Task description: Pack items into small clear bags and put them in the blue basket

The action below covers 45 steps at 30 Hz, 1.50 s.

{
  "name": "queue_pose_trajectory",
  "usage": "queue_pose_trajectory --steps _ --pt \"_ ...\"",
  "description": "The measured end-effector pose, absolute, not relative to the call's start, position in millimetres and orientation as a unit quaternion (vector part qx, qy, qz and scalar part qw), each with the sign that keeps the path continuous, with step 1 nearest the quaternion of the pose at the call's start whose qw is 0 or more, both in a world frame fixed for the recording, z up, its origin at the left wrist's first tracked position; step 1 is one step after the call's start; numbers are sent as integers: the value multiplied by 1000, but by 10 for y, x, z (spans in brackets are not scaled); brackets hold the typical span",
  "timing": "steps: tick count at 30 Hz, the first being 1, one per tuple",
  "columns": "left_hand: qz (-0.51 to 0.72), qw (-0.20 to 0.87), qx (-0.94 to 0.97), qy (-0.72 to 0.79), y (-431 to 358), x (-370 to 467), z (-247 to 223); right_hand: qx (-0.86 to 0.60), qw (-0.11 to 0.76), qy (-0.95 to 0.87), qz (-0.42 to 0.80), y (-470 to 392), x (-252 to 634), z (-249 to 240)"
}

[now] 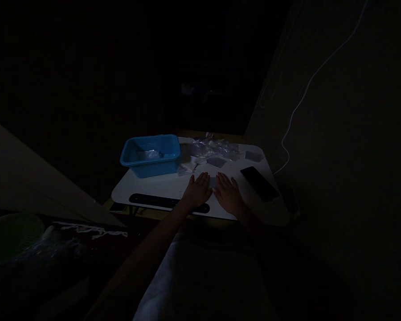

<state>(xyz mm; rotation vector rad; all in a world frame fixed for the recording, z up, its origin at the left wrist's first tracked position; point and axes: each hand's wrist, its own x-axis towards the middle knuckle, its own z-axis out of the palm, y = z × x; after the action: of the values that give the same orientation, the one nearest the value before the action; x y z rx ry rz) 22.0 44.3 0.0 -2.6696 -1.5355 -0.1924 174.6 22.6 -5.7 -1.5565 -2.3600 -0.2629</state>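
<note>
Both hands lie palm down near the front of the white table. My left hand rests flat with its fingers apart, touching the left side of a small pale flat piece. On the piece's right side, my right hand also lies flat with spread fingers. Beyond them is a grey flat packet, with crumpled clear plastic behind it. A blue basin holding some clear plastic stands at the left. The room is dark, and fine detail is hard to make out.
A black phone lies on the table at the right, with another flat packet behind it. A black slotted strip runs along the front edge. A white cable hangs at the right wall. A green basket is low at left.
</note>
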Motion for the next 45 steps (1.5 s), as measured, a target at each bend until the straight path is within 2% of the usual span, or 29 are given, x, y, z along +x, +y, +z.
queue_pose_trajectory --steps 21,25,30,45 --pt "-83 33 -827 -555 413 225 24 -553 96 -824 -72 239 1720 -70" --pt "-104 45 -860 -497 404 198 42 -556 89 -824 -66 241 1715 -60" --pt "-73 34 -920 -384 402 180 59 -560 85 -822 -59 233 1708 -54" --pt "-43 43 -913 -405 377 209 31 -560 92 -821 -63 241 1700 -65"
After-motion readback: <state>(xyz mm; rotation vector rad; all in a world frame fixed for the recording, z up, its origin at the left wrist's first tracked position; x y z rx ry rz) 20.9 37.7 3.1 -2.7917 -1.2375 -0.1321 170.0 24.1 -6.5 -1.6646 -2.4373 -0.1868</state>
